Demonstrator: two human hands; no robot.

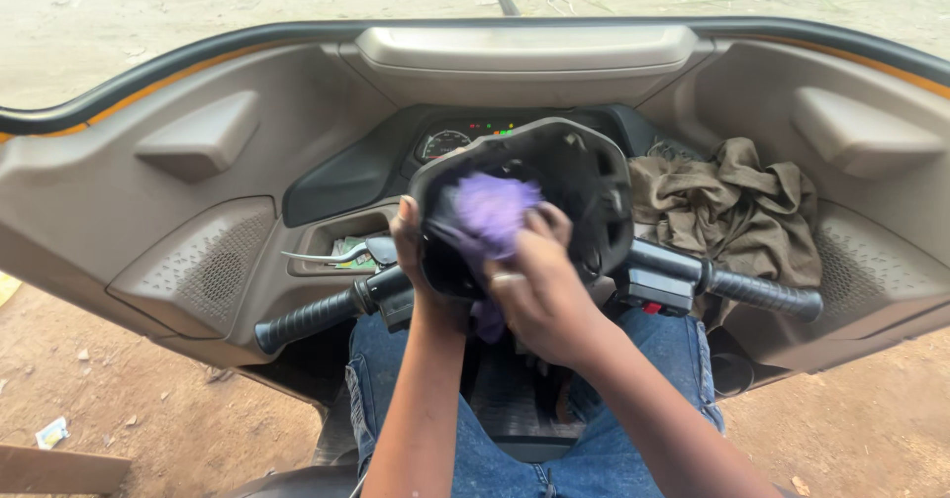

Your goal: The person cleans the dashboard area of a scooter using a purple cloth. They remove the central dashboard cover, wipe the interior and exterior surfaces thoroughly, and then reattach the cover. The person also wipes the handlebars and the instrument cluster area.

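Pressing a purple cloth (492, 211) against the black handlebar cover (574, 177), right hand (534, 285) grip clenched; left hand (416, 261) grasps its edge.

We saw a purple cloth (492, 211) under the right hand (539, 290), against a black cover (579, 177) that the left hand (416, 256) gripped. Right of the hands lay an olive-brown rag (737, 206). Black ribbed grips (302, 320) flanked them. The dashboard (178, 201) beyond was beige with dotted panels, edged black and orange. Below were blue jeans (495, 458).
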